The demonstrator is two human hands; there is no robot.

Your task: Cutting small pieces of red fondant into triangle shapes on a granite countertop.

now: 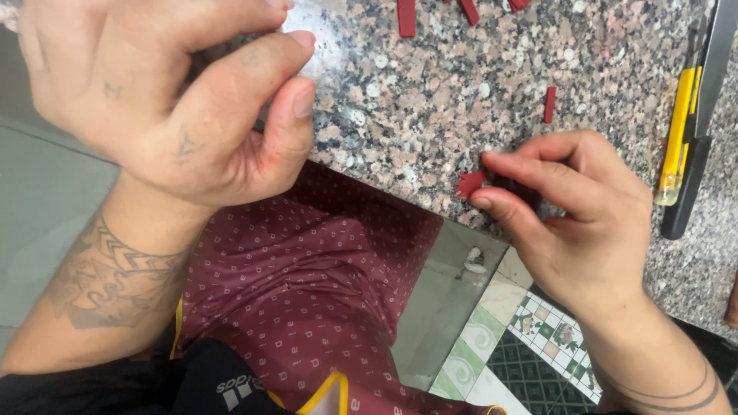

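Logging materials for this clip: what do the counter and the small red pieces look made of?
The counter looks like polished granite: speckled pink, grey and black with a glossy glare. The red piece pinched by the right hand looks like thin matte paper or card, its edge cut jagged; which of the two is unclear.

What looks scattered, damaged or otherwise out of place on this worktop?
Small red strips lie scattered loose across the granite counter. The red piece pinched in the right hand has a jagged, torn-looking edge. Red smears mark the left hand.

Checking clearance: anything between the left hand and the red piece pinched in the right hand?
Nothing visible. Bare granite counter lies between the left hand and the red piece in the right hand; loose red strip sits off to the side.
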